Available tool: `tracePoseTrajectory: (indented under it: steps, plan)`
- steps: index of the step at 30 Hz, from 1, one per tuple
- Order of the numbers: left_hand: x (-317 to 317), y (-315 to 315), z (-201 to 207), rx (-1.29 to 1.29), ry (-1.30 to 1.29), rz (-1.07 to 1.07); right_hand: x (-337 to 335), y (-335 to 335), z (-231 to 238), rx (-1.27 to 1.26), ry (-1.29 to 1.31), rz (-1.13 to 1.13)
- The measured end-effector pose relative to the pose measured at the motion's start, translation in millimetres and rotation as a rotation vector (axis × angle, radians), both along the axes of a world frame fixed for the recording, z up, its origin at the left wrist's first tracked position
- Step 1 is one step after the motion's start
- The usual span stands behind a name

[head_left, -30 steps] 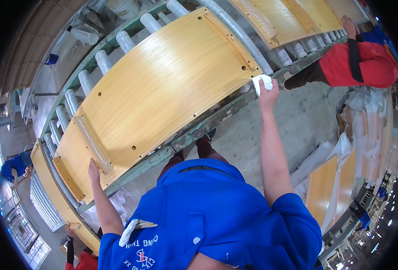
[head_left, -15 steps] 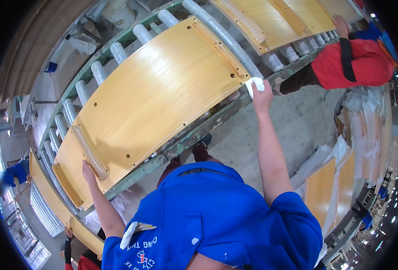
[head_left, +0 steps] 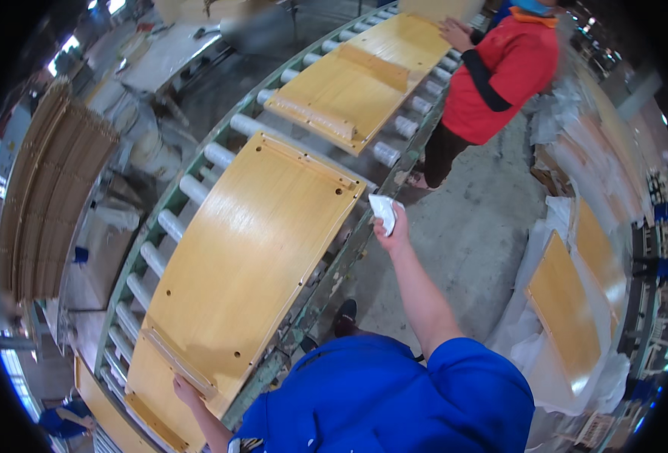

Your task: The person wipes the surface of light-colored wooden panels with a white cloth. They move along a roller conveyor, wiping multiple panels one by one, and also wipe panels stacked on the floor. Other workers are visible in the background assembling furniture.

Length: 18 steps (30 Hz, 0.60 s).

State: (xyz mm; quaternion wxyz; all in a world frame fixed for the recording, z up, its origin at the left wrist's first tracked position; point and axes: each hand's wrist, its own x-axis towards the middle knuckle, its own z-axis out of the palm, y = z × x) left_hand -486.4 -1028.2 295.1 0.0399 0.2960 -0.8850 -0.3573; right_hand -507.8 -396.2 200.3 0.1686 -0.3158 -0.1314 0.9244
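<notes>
A long, light wood panel (head_left: 243,249) with small drilled holes lies before me on a roller conveyor (head_left: 192,189). My right hand (head_left: 396,231) is closed around a folded white cloth (head_left: 383,210). It hangs just right of the panel's far right corner, with a gap between cloth and wood. Lower left, my left hand (head_left: 187,389) lies on the panel with fingers stretched out, beside a raised wooden strip (head_left: 179,361). Another strip (head_left: 313,161) runs along the far end.
Another wood panel (head_left: 371,72) sits farther along the rollers, next to a co-worker in a red shirt (head_left: 504,75). Wood boards with plastic wrapping (head_left: 564,309) lean at the right. A stack of brown sheets (head_left: 54,196) stands at the left.
My right hand and the cloth have come away from the panel's corner. The view has swung, showing more of the far conveyor and co-worker. My left hand stays by the strip.
</notes>
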Motion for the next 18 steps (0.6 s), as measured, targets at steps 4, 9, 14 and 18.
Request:
tracePoseTrajectory:
  steps: [4, 9, 14, 18]
  plan:
    - [-5, 4, -19, 0.047, 0.054, -0.107, 42, -19, 16, -0.153, 0.162, -0.034]
    - [-31, 7, -47, -0.752, 0.381, -0.380, 81, -39, 32, -0.215, 0.285, -0.044]
    - [-73, 78, -36, -0.540, 0.630, -0.563, 140, -55, 30, -0.120, 0.381, -0.078]
    - [-77, 218, -13, -0.011, 0.647, -0.918, 215, -55, 20, -0.160, 0.408, -0.119]
